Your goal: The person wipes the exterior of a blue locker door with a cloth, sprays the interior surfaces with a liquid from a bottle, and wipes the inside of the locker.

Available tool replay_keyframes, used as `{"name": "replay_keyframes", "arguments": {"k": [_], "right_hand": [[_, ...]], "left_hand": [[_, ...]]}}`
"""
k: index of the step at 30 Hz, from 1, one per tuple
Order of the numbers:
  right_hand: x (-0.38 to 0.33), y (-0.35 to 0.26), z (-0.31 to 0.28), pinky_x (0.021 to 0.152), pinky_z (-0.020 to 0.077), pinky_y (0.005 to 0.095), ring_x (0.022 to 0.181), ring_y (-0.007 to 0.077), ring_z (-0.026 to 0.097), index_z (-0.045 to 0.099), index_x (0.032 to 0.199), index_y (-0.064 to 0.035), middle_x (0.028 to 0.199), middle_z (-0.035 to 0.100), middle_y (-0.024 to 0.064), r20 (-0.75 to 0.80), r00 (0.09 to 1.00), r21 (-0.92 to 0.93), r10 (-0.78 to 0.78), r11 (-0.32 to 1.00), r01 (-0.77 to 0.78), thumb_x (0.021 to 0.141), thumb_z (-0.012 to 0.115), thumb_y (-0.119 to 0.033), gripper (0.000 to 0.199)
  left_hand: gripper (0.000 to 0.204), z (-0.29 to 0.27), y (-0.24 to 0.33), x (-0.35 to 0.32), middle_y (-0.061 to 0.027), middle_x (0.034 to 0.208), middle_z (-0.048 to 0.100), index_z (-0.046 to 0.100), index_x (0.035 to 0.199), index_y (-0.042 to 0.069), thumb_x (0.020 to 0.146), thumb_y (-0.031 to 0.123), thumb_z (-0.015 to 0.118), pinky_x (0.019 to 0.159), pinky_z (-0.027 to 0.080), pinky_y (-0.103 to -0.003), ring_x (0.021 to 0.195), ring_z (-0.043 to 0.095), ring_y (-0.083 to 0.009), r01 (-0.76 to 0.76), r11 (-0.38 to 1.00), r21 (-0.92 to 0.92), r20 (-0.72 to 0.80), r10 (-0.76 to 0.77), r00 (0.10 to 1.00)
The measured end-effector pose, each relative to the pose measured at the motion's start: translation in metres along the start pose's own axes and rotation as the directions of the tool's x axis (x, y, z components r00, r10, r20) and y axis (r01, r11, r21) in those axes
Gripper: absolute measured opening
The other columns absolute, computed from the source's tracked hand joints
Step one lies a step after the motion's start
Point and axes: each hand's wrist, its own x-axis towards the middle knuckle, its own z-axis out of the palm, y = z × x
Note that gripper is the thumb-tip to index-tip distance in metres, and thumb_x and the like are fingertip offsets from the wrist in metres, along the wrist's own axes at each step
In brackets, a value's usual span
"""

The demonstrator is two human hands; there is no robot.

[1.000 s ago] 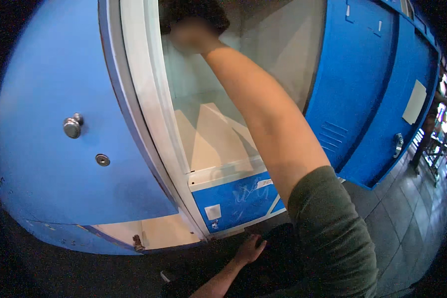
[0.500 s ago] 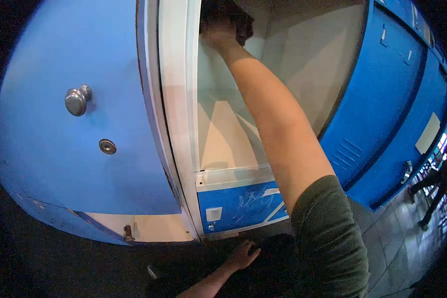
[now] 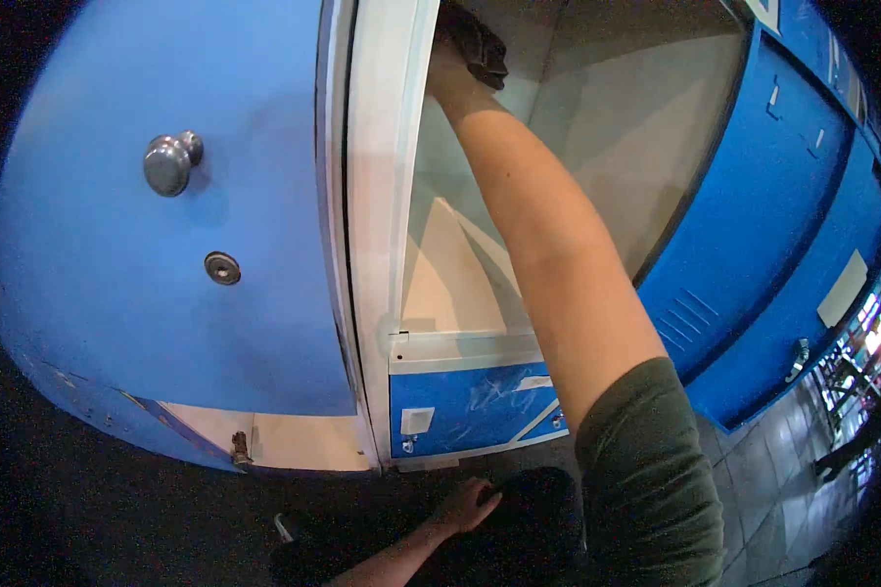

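My right arm stretches up into a white-walled locker compartment (image 3: 597,108). At its end my right hand (image 3: 447,54) is against a dark, crumpled, cloth-like bundle (image 3: 485,54) near the top. Its fingers are hidden there, so whether they grip the bundle does not show. Low in front of me, by my dark-clothed leg, hangs my left hand (image 3: 463,509). It holds nothing visible, with thumb and fingers loosely apart.
At the left stands a light blue door (image 3: 255,196) with a round metal knob (image 3: 171,164) and a lock (image 3: 222,268). A white post (image 3: 387,196) borders the compartment. Bright blue lockers (image 3: 764,196) line the right, above a tiled floor (image 3: 754,489).
My view has shifted a little, so the door and post sit farther right. My right arm stays inside the compartment, and the dark bundle shows slightly differently beside the hand. My left hand stays low.
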Motion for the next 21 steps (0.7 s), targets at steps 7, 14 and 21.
{"name": "replay_keyframes", "arguments": {"k": [7, 14, 21], "right_hand": [[-0.023, 0.048, 0.04, 0.115, 0.0355, 0.0481, 0.137, 0.0387, 0.043, 0.049, 0.142, -0.0065, 0.151, 0.042, 0.0209, 0.068, 0.996, -0.265, -0.061, 0.961, 0.077, 0.088, 0.053, -0.027, 0.058], [-0.045, 0.001, 0.014, 0.105, 0.0469, 0.0492, 0.125, 0.0421, 0.055, 0.058, 0.132, -0.0041, 0.138, 0.053, 0.026, 0.111, 0.993, -0.122, 0.029, 0.992, -0.016, 0.087, 0.055, -0.026, 0.05], [-0.09, -0.015, 0.038, 0.105, 0.0459, 0.0494, 0.122, 0.0418, 0.053, 0.055, 0.133, -0.0043, 0.128, 0.056, 0.0233, -0.154, 0.987, 0.053, 0.035, 0.998, -0.027, 0.083, 0.062, -0.022, 0.053]], "left_hand": [[0.063, -0.034, 0.046, -0.02, -0.0254, 0.125, 0.06, 0.055, 0.129, -0.003, 0.095, 0.05, 0.057, 0.1, 0.048, -0.048, 0.113, 0.061, -0.0389, -0.092, 0.952, 0.291, 0.1, 0.065, 0.993], [0.021, -0.135, 0.088, -0.246, -0.013, 0.084, 0.063, 0.064, 0.099, 0.005, 0.085, 0.019, 0.07, 0.078, 0.05, -0.043, 0.079, 0.062, -0.0316, 0.21, 0.948, 0.238, -0.894, 0.129, 0.43], [0.027, -0.022, -0.05, -0.402, -0.0137, 0.104, 0.063, 0.067, 0.103, 0.006, 0.101, 0.029, 0.053, 0.087, 0.047, -0.047, 0.091, 0.06, -0.0314, 0.374, 0.724, -0.579, -0.812, -0.553, -0.187]]}}
